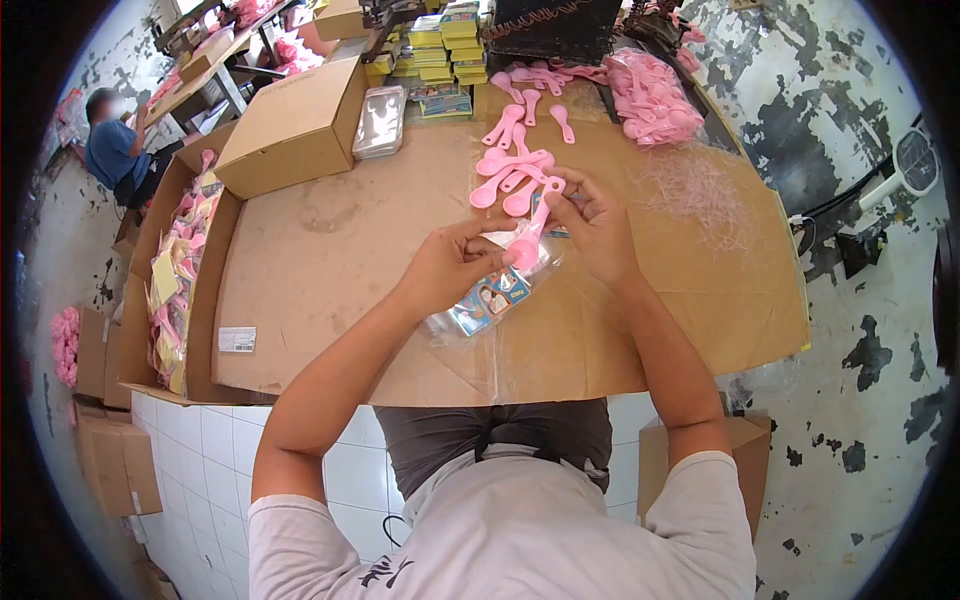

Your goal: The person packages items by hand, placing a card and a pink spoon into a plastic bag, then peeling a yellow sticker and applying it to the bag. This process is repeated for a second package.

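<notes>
Between my two hands is a pink spoon (526, 248), tilted, its bowl toward the lower left. My right hand (592, 225) pinches the upper end of its handle. My left hand (447, 262) has its thumb and fingers closed around the bowl side, at the edge of a clear plastic bag. Below them on the cardboard tabletop (330, 260) lies a blue printed card (490, 300) in clear plastic. Just beyond my hands is a loose pile of pink spoons (486, 194).
At the left stands an open carton with packed spoons (168, 300), beside a closed cardboard box (290, 125). Clear bags (380, 122), card stacks (460, 45) and a bag of pink spoons (650, 100) are at the back. A person (115, 150) sits at far left.
</notes>
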The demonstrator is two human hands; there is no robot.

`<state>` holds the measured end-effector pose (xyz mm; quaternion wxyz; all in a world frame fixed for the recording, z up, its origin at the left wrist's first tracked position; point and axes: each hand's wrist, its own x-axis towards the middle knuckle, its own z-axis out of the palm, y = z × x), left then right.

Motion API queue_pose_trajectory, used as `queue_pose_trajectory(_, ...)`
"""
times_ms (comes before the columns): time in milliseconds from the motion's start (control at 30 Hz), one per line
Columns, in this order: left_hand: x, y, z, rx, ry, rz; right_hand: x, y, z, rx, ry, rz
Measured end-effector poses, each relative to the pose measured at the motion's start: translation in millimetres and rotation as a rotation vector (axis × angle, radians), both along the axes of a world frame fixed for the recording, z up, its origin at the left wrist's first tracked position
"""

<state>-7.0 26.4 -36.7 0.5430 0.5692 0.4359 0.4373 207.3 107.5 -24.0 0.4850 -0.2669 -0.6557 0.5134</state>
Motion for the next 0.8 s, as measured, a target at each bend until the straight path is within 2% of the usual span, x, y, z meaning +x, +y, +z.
queue_pose_trajectory(67, -0.7, 0.3, 2.8, 0.009, 0.068, 0.028, -2.4, -1.5, -0.8, 0.000, 0.001, -0.039)
queue_pose_trajectory(167, -3.6, 8.2, -10.7, 0.007, -0.096, 0.104, -3.2, -6.6, -1.5, -0.016, -0.001, 0.011)
queue_pose_trajectory(267, -5.9, 7.0, -3.7, 0.001, -0.242, 0.059, 5.5, 1.0, -13.5, 0.239, -0.308, 0.078)
queue_pose_trajectory(367, -9.1, 4.2, 5.1, -0.085, -0.258, 0.029, -2.0, -11.9, 8.5, -0.062, -0.010, 0.187)
queue_pose_trajectory(467, -8.5, 2.3, 7.8, 0.000, -0.260, -0.046, 6.5, -9.8, 33.1, -0.133, 0.103, 0.342)
queue_pose_trajectory(567, -10.8, 0.1, 11.7, -0.029, -0.212, -0.144, 8.8, -13.5, 38.0, 0.524, -0.279, 0.304)
queue_pose_trajectory(667, -8.4, -1.7, 8.7, -0.034, -0.376, -0.169, 8.3, -24.9, 61.2, 0.527, -0.378, 0.387)
queue_pose_trajectory(767, -5.2, -7.2, 23.9, 0.031, -0.365, -0.094, 6.7, -37.4, 99.0, 0.814, -0.351, 0.131)
queue_pose_trajectory(800, -3.7, -5.5, 22.9, 0.077, -0.350, -0.073, 8.8, -42.6, 111.6, 0.870, -0.449, 0.110)
